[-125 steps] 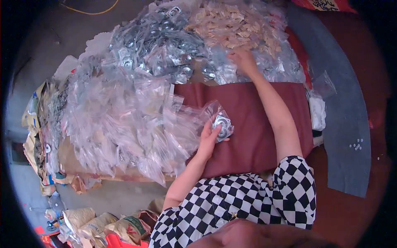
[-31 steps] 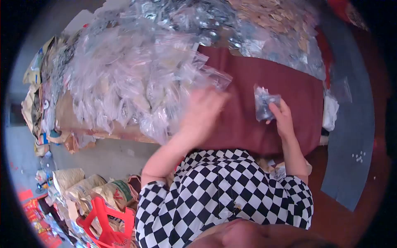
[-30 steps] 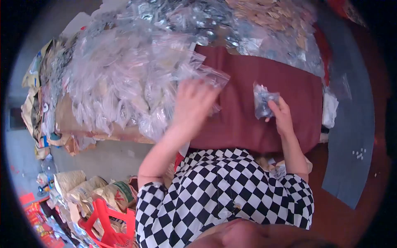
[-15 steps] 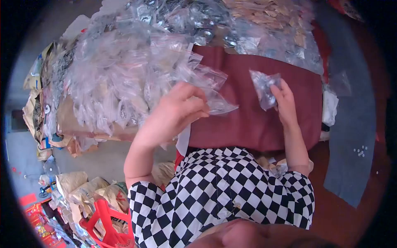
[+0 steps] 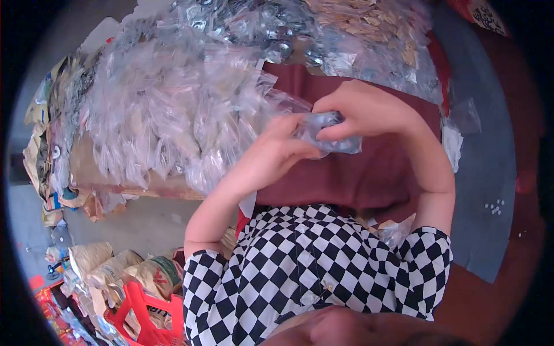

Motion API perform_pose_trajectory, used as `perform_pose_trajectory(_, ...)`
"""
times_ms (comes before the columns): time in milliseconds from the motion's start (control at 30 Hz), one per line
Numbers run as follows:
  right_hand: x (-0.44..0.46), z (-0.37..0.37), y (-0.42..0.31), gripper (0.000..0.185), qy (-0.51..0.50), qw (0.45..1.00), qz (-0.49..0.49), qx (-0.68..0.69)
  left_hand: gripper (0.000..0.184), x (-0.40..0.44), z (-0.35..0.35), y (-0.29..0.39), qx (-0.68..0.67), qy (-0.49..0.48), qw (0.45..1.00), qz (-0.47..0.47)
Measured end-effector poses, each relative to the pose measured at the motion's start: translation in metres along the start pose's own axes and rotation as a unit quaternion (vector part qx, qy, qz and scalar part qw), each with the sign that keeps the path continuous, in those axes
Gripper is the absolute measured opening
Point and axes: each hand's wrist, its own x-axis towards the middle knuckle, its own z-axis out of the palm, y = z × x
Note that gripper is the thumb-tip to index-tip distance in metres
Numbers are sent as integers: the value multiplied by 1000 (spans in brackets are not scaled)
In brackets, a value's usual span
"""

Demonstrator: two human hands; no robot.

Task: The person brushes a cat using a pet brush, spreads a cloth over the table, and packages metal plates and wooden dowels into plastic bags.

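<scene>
A small clear plastic bag with dark and shiny contents is between my two hands, above the maroon cloth. My right hand is curled over it, with thumb and fingers gripping the bag around a dark piece. From the other side, my left hand has its thumb and fingers closed on the plastic. The small items inside are too blurred to name. Just left of my left hand lies a heap of clear zip bags.
The maroon cloth covers the table in front of me. Bags with shiny metal parts and bags with tan pieces lie behind it. Paper sacks and a red plastic stool stand at lower left.
My right hand has swung left with the bag, and its fingers now curl over it. My left hand, empty near the zip bags before, has moved right and grips the plastic.
</scene>
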Motion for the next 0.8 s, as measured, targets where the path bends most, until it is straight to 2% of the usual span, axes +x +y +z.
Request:
perform_pose_trajectory(33,5,-3,-1,30,-73,996,-4,-60,24,2,1,-2,-1,-12,1000,17)
perform_pose_trajectory(167,16,-5,4,28,-49,985,-52,-159,16,9,2,-19,4,5,1000,20)
perform_pose_trajectory(233,21,-14,-2,29,-65,967,-19,-245,15,12,-4,-27,20,14,999,25)
perform_pose_trajectory(367,30,-11,-8,28,-112,965,-42,-235,14,15,-12,-26,1,20,999,44)
perform_pose_trajectory(433,33,-9,-12,30,-162,965,-52,-200,13,16,-14,-29,-49,-44,996,52)
perform_pose_trajectory(467,32,-7,-12,30,-165,964,-54,-202,13,15,-14,-32,-50,-40,997,51)
perform_pose_trajectory(533,29,-2,-7,31,-66,982,-52,-167,13,13,-11,-40,-74,-5,996,51)
perform_pose_trajectory(567,27,1,-5,31,-70,982,-55,-169,13,11,-10,-44,-75,0,996,50)
perform_pose_trajectory(633,25,7,2,29,68,994,-70,47,13,7,-7,-51,-132,39,990,40)
perform_pose_trajectory(667,23,11,8,29,61,994,-77,44,13,5,-7,-53,-130,49,990,37)
perform_pose_trajectory(733,20,23,23,27,125,960,39,246,13,3,-5,-55,-135,59,988,49)
perform_pose_trajectory(800,19,29,37,28,93,966,67,233,14,4,-5,-55,-133,46,989,31)
